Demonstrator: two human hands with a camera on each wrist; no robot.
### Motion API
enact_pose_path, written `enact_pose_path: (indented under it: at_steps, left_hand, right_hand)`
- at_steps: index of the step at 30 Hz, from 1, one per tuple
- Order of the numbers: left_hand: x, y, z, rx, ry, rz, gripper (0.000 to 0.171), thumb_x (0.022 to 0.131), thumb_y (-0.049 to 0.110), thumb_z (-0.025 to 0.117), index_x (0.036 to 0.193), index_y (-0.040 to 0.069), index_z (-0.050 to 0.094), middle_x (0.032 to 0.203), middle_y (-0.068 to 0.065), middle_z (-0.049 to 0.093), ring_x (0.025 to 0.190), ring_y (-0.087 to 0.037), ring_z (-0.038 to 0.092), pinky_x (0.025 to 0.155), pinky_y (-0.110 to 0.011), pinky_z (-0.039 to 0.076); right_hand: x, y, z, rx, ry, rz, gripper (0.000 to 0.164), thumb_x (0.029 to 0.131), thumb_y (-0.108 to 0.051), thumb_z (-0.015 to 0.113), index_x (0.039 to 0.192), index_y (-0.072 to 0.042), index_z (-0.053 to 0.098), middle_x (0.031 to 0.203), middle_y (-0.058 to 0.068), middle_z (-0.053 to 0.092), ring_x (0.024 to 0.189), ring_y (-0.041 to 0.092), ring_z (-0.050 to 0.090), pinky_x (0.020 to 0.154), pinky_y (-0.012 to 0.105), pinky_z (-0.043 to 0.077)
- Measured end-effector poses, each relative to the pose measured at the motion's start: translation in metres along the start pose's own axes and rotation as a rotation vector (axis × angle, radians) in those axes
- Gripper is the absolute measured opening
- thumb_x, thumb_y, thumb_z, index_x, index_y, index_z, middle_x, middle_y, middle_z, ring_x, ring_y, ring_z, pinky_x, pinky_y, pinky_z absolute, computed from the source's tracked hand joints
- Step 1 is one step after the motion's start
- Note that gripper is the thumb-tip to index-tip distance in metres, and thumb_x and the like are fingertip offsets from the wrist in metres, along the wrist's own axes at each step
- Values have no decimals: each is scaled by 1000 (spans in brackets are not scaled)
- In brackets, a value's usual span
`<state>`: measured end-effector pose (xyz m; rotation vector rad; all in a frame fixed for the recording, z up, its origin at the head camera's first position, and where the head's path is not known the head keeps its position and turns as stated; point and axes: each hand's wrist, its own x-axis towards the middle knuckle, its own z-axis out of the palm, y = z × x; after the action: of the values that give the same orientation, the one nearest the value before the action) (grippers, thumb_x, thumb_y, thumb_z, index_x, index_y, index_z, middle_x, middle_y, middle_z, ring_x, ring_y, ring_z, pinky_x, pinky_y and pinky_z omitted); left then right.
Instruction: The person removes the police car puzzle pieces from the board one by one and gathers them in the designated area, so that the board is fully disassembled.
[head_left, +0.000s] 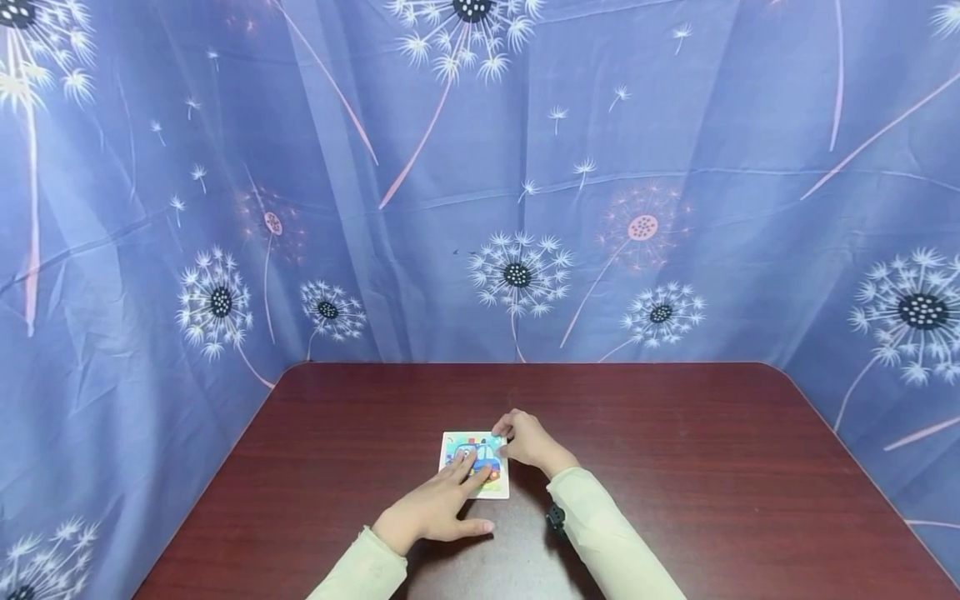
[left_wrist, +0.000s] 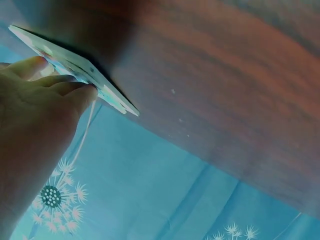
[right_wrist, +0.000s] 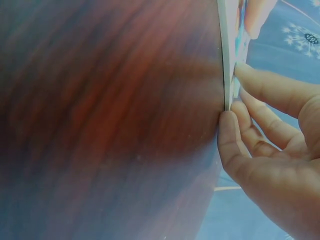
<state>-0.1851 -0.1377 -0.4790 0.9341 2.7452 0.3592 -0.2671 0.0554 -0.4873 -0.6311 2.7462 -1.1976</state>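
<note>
A square picture board [head_left: 487, 450] with a white border and a blue cartoon car lies flat on the table. My left hand [head_left: 438, 507] rests on it, straight fingers spread over the lower left of the picture and thumb out over the table. The left wrist view shows those fingers [left_wrist: 70, 82] touching the face of the board [left_wrist: 117, 100]. At the far right corner, my right hand [head_left: 531, 440] holds the board's edge with curled fingers. In the right wrist view the thumb [right_wrist: 260, 85] lies against the face, fingertips at the corner. Whether a separate piece sits between them is unclear.
The dark red-brown wooden table [head_left: 675, 467] extends around the board on all sides. A blue curtain [head_left: 420, 275] with a dandelion print hangs behind and beside it. A small dark object [head_left: 556, 517] sits at the right sleeve cuff.
</note>
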Motion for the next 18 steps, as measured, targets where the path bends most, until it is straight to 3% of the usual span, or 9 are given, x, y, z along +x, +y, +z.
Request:
enact_pose_path:
  at_steps: [6,18]
  left_hand:
    - [0,4,3,17,3,7,82,89,57,57,149,6,34,155,-23,21,142,-40,21,113,-48,26]
    - [3,7,8,45,2,11,84,89,60,54,151,7,31,157,-21,17,144,-38,18,113,-51,25]
  right_hand:
    - [2,0,1,33,-2,7,15,78,8,73,91,2,68,87,9,60,82,22,58,75,36,51]
    - [19,-1,-4,0,-18,-137,13,85,2,68,98,2,72,87,8,62,75,16,57,68,27,50]
